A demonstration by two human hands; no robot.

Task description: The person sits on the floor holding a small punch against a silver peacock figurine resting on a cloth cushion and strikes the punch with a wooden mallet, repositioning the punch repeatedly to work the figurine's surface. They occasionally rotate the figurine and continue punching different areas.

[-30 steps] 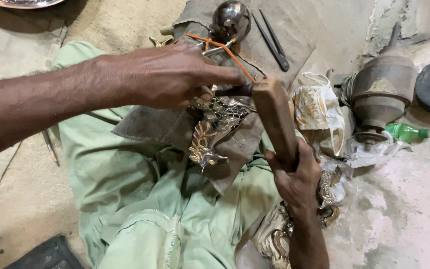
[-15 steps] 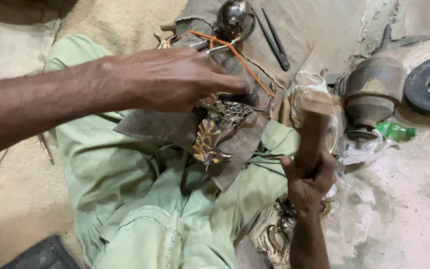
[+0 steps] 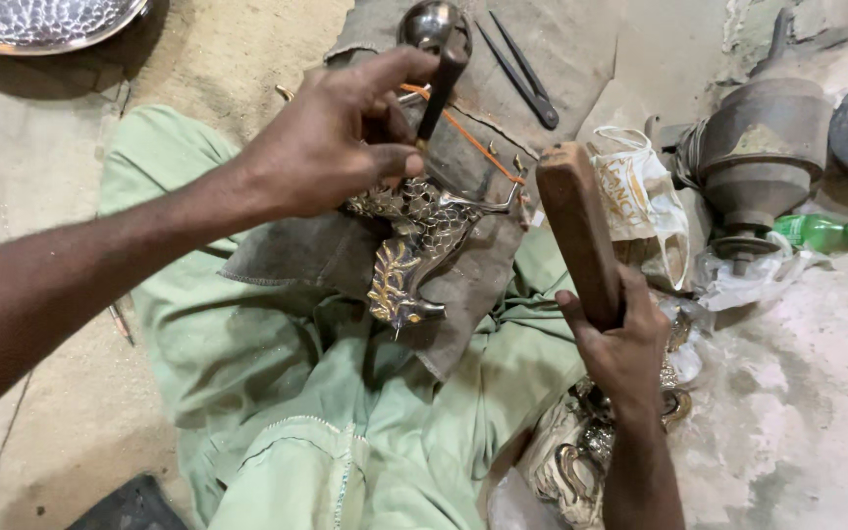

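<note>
Left hand [image 3: 331, 147] pinching slim dark metal punch [image 3: 441, 86] over ornate scaled brass figure [image 3: 409, 245], right hand [image 3: 625, 344] gripping raised brown wooden mallet [image 3: 576, 226].

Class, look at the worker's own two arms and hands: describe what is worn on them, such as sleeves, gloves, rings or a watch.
Both forearms are bare; no sleeve reaches into view. The left hand and right hand wear no gloves, and no ring, watch or bracelet shows. The only clothing seen is pale green cloth over the legs.

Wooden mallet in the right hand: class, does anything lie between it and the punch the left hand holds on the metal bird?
Nothing visible does. The wooden mallet, raised in the right hand, has open space between it and the punch that the left hand steadies over the metal bird.
</note>
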